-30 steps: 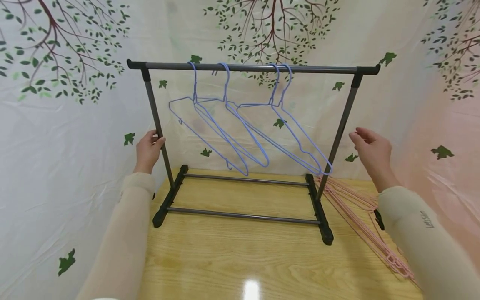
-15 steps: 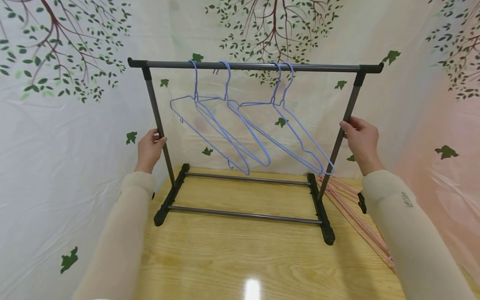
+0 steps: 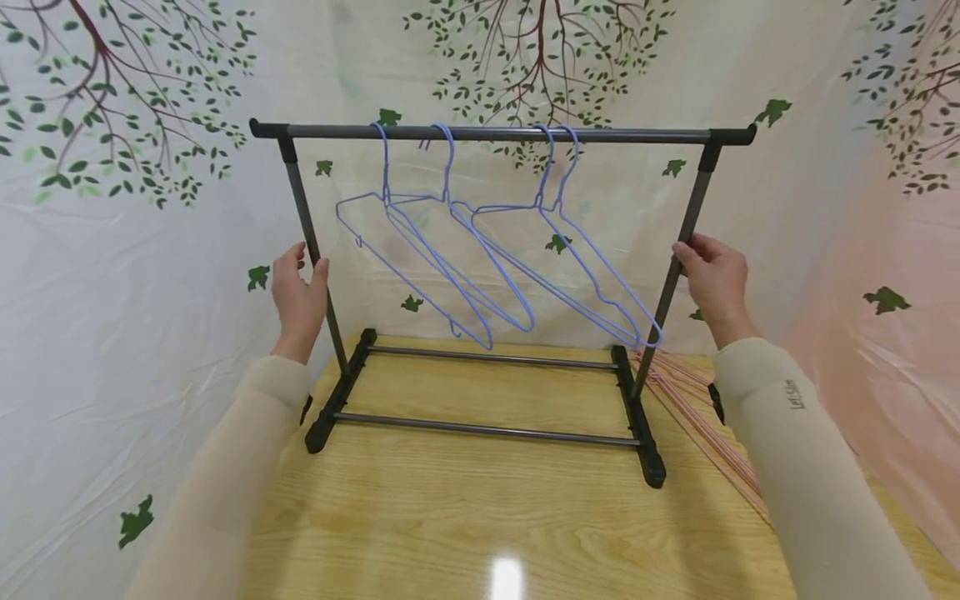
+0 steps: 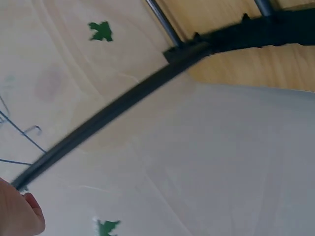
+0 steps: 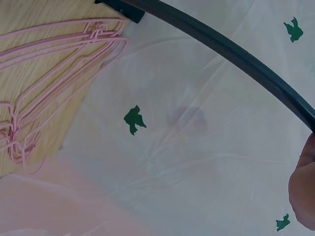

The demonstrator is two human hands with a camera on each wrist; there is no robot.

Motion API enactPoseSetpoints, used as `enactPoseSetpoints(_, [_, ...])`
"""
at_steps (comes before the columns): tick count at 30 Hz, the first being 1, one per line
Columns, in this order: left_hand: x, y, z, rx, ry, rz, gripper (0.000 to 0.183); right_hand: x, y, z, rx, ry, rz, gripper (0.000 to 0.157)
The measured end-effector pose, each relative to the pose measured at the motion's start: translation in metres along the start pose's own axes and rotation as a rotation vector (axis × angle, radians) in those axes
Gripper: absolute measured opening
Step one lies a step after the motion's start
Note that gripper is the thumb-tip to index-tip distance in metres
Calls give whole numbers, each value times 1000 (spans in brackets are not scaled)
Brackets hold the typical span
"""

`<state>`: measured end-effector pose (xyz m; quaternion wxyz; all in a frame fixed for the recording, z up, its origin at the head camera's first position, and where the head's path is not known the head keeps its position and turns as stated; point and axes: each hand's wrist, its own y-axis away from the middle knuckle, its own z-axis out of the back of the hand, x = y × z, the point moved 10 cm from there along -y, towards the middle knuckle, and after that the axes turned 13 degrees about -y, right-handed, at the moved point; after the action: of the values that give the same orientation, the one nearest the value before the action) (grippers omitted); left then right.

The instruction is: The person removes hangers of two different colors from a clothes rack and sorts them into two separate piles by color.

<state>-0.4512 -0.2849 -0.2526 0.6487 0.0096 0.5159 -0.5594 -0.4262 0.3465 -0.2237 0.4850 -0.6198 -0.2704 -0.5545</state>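
Note:
A black and grey clothes rack (image 3: 480, 133) stands on the table, with several blue wire hangers (image 3: 513, 275) hooked over its top bar. At the left post (image 3: 302, 204), my left hand (image 3: 297, 304) has its fingers and thumb spread apart, the thumb overlapping the post in the head view. My right hand (image 3: 716, 283) pinches the right post (image 3: 693, 204) around mid-height, thumb in front and fingers behind. The left wrist view shows the left post (image 4: 108, 113) running down to its black foot. In the right wrist view, my right hand (image 5: 305, 184) is at the post's edge.
Several pink hangers (image 5: 59, 59) lie in a bundle on the wooden table (image 3: 465, 508), to the right of the rack. A printed cloth backdrop (image 3: 150, 317) with leaves and branches rises behind and at both sides.
My right hand has moved left from beside the right post and taken hold of it. My left hand has loosened from the left post, its fingers spreading. The hangers hang as before.

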Motion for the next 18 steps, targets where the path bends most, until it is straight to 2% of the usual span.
enactPoseSetpoints(3, [-12, 6, 3, -25, 58, 20, 49, 0, -1, -1, -1, 27, 3, 54])
enactPoseSetpoints(8, [-42, 17, 2, -37, 164, 18, 47, 0, -1, -1, -3, 38, -5, 54])
enactPoseSetpoints(18, [-107, 40, -14, 41, 302, -13, 48, -1, 1, -1, -3, 43, -7, 53])
